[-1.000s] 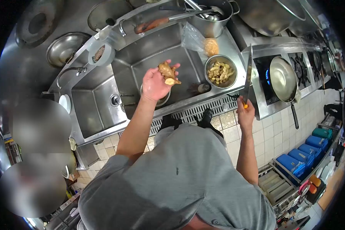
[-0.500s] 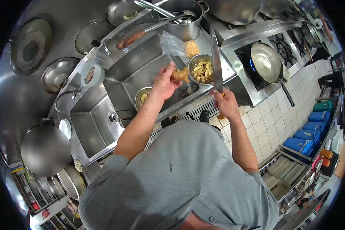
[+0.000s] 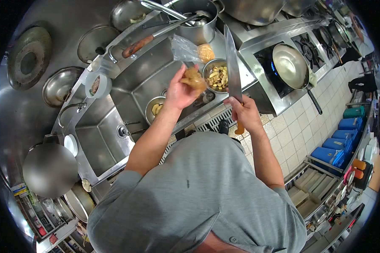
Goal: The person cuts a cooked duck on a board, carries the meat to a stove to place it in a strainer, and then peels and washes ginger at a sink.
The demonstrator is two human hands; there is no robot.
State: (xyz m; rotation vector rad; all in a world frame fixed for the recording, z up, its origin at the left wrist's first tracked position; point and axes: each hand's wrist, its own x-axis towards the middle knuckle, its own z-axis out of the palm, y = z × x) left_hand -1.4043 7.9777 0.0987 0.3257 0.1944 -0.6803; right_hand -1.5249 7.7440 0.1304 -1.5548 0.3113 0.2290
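My left hand (image 3: 179,90) holds a knobbly piece of ginger (image 3: 194,78) above the steel sink (image 3: 143,76). My right hand (image 3: 244,113) grips the orange handle of a long knife (image 3: 232,67), its blade pointing up and away, just right of the ginger. A steel bowl of cut ginger pieces (image 3: 216,76) stands on the counter between the two hands. A smaller bowl (image 3: 155,109) with a few pieces sits in the sink below my left forearm.
A plastic bag with food (image 3: 194,50) lies behind the bowl. A large pot with ladles (image 3: 196,19) stands at the back. A wok (image 3: 289,65) sits on a lit burner at right. Blue crates (image 3: 337,147) line the tiled floor. A second sink basin (image 3: 97,135) is at left.
Both hands have come together: my right hand raised the knife from low at the right until its blade stands beside the ginger. The view swung a little to the left.
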